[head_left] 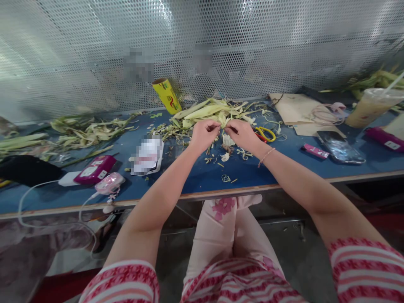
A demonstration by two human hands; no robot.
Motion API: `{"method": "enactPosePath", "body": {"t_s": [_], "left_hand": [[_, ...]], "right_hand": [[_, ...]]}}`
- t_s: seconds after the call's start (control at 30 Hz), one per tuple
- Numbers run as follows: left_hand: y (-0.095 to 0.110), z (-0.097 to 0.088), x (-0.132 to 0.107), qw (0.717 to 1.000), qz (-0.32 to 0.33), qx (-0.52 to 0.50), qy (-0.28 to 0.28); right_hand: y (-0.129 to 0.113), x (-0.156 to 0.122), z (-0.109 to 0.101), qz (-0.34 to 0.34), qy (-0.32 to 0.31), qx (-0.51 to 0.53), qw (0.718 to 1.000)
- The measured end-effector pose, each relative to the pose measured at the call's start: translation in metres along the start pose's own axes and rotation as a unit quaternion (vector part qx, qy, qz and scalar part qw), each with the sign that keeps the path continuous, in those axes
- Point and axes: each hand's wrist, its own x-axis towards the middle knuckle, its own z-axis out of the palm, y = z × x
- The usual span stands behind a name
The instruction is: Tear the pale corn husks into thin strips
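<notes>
**Left hand and right hand pinch a pale husk strip**

From my end of the head camera, I have both hands out over the blue tabletop, fingers curled nearly closed and fingertips close together. The husk strip sits between them, at the near edge of the husk pile; each hand seems to have a small grip on it, though my own fingers hide the exact contact.

For containers, I look first to the far right. A clear plastic cup holds a cloudy tan drink, with a pale straw slanting out of the top. Behind the pile and to its left, a yellow tube stands tilted near the perforated panel; its upper end is open and shows a brown inner wall (I cannot tell from this angle whether anything is inside).

Scissors with red and yellow handles lie just beyond my right hand. Farther right, brown paper lies beneath a pinkish coiled cable, with a phone nearer the edge. On my left, a purple pack rests beside a pink charger (too small to read the markings).
</notes>
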Motion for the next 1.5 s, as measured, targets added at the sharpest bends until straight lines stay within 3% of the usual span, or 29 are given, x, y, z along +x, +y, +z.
{"method": "enactPosePath", "body": {"t_s": [0.33, 0.63, 1.1, 1.33, 1.5], "left_hand": [[0.001, 0.003, -0.005, 0.997, 0.06, 0.028, 0.049], [-0.009, -0.006, 0.004, 0.987, 0.107, 0.117, -0.023], [-0.001, -0.012, 0.005, 0.991, 0.04, 0.105, -0.076], [-0.006, -0.009, 0.006, 0.991, 0.05, 0.107, -0.061], [-0.007, -0.007, 0.002, 0.994, 0.051, 0.081, -0.048]], "right_hand": [[-0.008, -0.001, 0.001, 0.098, 0.015, 0.065, 0.993], [-0.012, 0.003, -0.004, 0.152, -0.05, 0.15, 0.976], [0.008, 0.005, -0.001, 0.145, -0.103, 0.249, 0.952], [0.012, 0.005, -0.006, 0.162, -0.141, 0.219, 0.952], [0.013, 0.007, 0.0, 0.2, -0.074, 0.237, 0.948]]}}
